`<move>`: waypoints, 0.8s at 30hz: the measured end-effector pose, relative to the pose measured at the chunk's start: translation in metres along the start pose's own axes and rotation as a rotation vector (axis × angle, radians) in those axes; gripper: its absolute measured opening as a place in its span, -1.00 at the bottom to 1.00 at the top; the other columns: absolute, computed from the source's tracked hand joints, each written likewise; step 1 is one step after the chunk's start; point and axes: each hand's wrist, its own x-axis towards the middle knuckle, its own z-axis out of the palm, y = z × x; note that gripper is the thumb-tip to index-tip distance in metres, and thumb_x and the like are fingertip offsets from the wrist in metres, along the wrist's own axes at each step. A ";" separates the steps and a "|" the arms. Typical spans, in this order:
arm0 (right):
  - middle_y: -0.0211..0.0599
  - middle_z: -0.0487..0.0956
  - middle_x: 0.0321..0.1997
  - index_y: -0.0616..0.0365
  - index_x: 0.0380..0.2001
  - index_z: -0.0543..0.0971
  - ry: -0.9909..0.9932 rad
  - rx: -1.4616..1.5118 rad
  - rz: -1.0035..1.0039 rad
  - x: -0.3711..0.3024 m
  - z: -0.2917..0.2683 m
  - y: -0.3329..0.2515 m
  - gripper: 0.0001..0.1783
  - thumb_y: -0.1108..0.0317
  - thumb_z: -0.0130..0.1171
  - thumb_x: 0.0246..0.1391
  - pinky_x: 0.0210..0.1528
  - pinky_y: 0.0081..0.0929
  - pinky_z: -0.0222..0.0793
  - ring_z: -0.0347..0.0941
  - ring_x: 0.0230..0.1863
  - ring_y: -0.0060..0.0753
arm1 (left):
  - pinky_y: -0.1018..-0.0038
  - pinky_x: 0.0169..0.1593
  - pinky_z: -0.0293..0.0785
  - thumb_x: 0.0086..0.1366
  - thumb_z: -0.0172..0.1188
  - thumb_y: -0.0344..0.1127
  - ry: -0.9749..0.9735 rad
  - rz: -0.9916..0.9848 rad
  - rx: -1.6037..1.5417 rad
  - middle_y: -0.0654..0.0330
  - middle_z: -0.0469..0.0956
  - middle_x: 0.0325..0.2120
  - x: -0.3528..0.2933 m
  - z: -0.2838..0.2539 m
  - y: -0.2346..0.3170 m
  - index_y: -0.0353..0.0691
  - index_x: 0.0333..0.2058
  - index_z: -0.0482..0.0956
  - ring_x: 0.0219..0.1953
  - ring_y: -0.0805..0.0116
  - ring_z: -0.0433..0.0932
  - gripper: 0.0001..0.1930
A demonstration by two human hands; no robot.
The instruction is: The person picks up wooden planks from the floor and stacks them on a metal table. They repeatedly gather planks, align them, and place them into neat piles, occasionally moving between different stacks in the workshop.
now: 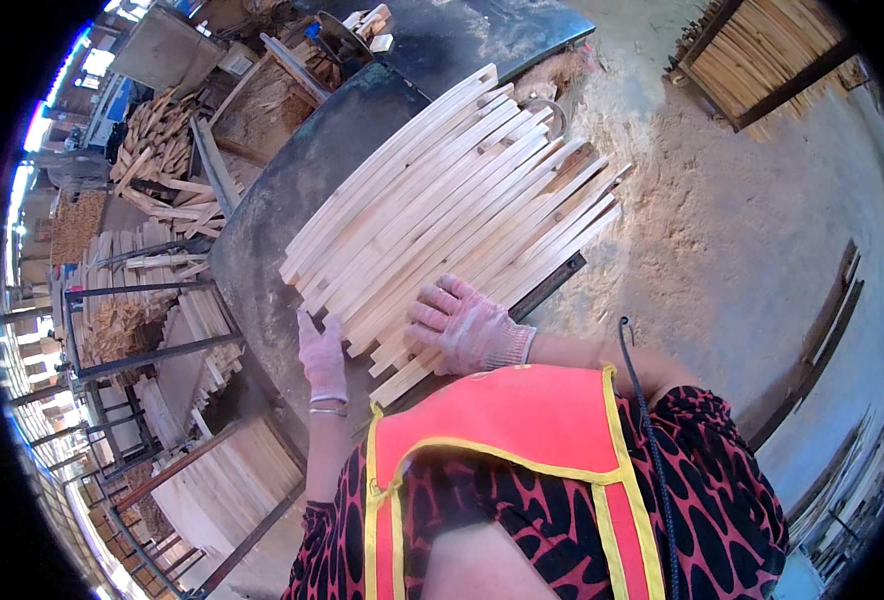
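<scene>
We see a broad row of pale wooden strips point(432, 215) lying side by side, slanting from lower left to upper right, on the dark tabletop point(262, 225), their ends unevenly staggered. The right hand point(467, 328), in a pinkish glove, rests palm down across the near part of the row, its fingers slightly bent and a little apart on top of the strips. The left hand point(323, 358), similarly gloved, is at the near left ends; its forefinger and thumb stand apart, but we cannot tell whether they pinch a strip, nor how the other fingers lie. At left we note a heap of offcuts point(162, 140) and metal racks point(152, 355) beside stacked timber; at upper right, more strips fill a dark frame point(797, 85).
</scene>
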 end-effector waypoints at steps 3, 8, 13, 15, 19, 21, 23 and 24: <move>-0.31 0.46 0.20 -0.13 0.08 0.51 0.027 -0.083 -0.018 0.003 0.003 0.003 -0.25 -0.04 0.39 -0.28 0.42 0.02 0.14 0.32 0.33 -0.12 | 0.34 0.31 0.36 0.38 0.23 -0.16 -0.152 -0.044 -0.368 -0.13 0.45 0.27 0.008 -0.021 -0.009 -0.46 0.39 0.22 0.25 0.09 0.48 -0.26; -0.34 0.51 0.16 -0.06 -0.03 0.54 0.110 -0.131 -0.051 0.007 0.005 0.003 -0.46 0.04 0.22 -0.14 0.37 -0.04 0.22 0.37 0.30 -0.17 | 0.24 0.46 0.14 0.36 0.29 -0.09 0.062 0.037 -0.256 -0.20 0.25 0.39 0.058 -0.025 -0.024 -0.46 0.41 0.19 0.41 -0.06 0.26 -0.19; -0.38 0.52 0.13 -0.06 -0.06 0.53 0.166 -0.249 -0.048 0.012 0.018 0.013 -0.53 0.12 0.15 -0.11 0.27 -0.12 0.33 0.43 0.24 -0.22 | 0.20 0.46 0.16 0.26 0.34 0.03 0.335 0.591 0.446 -0.21 0.34 0.33 0.124 -0.032 0.038 -0.36 0.38 0.26 0.39 -0.10 0.29 -0.15; -0.38 0.52 0.16 -0.06 -0.03 0.53 0.111 -0.233 -0.069 0.019 0.006 0.008 -0.52 0.12 0.15 -0.09 0.28 -0.14 0.33 0.43 0.25 -0.22 | 0.19 0.41 0.24 0.26 0.32 0.06 0.102 0.633 0.558 -0.13 0.44 0.26 0.163 -0.020 0.052 -0.30 0.34 0.34 0.33 -0.06 0.37 -0.20; -0.38 0.52 0.21 -0.08 0.04 0.52 0.052 -0.270 -0.049 0.027 0.013 0.013 -0.50 0.10 0.16 -0.03 0.35 -0.11 0.29 0.41 0.30 -0.21 | 0.17 0.28 0.40 0.27 0.28 0.11 -0.193 0.541 0.610 0.01 0.59 0.11 0.178 -0.003 0.077 -0.18 0.25 0.49 0.19 0.01 0.52 -0.32; -0.38 0.52 0.22 -0.08 0.06 0.52 0.042 -0.269 -0.021 0.031 0.016 0.021 -0.47 0.07 0.18 -0.03 0.38 -0.09 0.27 0.42 0.30 -0.20 | 0.17 0.23 0.44 0.27 0.28 0.09 -0.182 0.593 0.561 0.03 0.61 0.06 0.191 0.000 0.082 -0.14 0.21 0.54 0.14 0.04 0.55 -0.37; -0.38 0.52 0.22 -0.08 0.08 0.52 0.043 -0.235 -0.005 0.041 0.007 0.019 -0.44 0.04 0.21 -0.04 0.39 -0.06 0.25 0.42 0.30 -0.20 | 0.18 0.19 0.47 0.27 0.28 0.09 -0.154 0.619 0.540 0.05 0.64 0.02 0.199 -0.004 0.077 -0.12 0.19 0.57 0.10 0.05 0.57 -0.40; -0.37 0.53 0.22 -0.08 0.07 0.53 0.063 -0.164 0.009 0.046 0.006 0.021 -0.43 0.04 0.23 -0.06 0.40 -0.05 0.25 0.42 0.29 -0.20 | 0.18 0.18 0.47 0.27 0.29 0.09 -0.137 0.633 0.535 0.04 0.65 0.00 0.205 -0.003 0.076 -0.12 0.18 0.58 0.09 0.05 0.58 -0.41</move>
